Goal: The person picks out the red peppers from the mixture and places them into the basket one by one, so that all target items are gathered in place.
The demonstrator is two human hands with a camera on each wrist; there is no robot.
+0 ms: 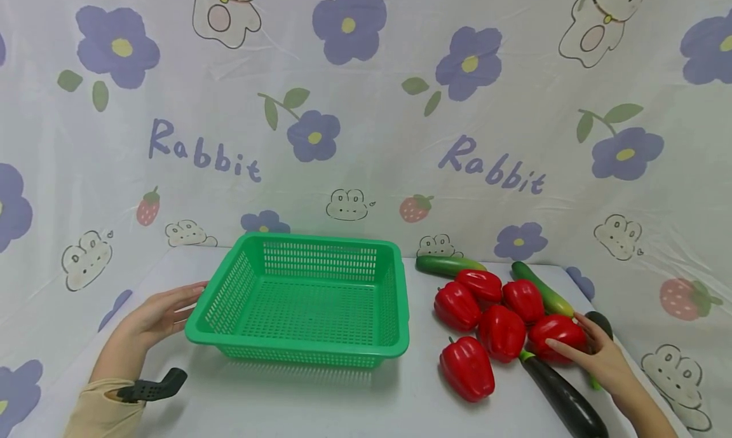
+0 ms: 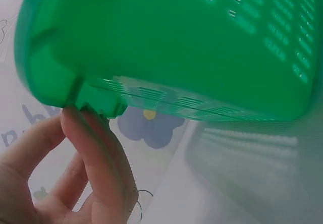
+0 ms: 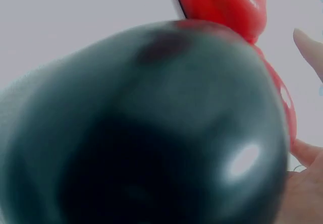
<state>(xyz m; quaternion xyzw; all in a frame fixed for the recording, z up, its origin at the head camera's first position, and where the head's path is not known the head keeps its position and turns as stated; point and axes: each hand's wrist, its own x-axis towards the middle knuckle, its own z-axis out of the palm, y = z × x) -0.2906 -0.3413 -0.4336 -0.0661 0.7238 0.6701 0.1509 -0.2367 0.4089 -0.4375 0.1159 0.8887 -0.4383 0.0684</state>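
Observation:
My left hand (image 1: 162, 314) is at the left rim of a green plastic basket (image 1: 297, 351), its relaxed fingers touching the rim's outer side. In the left wrist view its fingertips meet the basket's rim (image 2: 45, 85) beside a small tab. My right hand (image 1: 606, 358) spreads its thumb and fingers over a red bell pepper (image 1: 556, 333) at the right of a pepper group. In the right wrist view one finger (image 3: 308, 52) stands apart from the peppers. A large blurred eggplant (image 3: 166, 133) hides much of that view.
Several other red bell peppers (image 1: 466, 368) lie right of the basket. A long eggplant (image 1: 563, 393) lies in front, and another eggplant (image 1: 599, 323) is partly behind my right hand. Two green cucumbers (image 1: 448, 266) lie at the back. A patterned cloth (image 1: 372, 145) hangs behind the white table (image 1: 274, 412).

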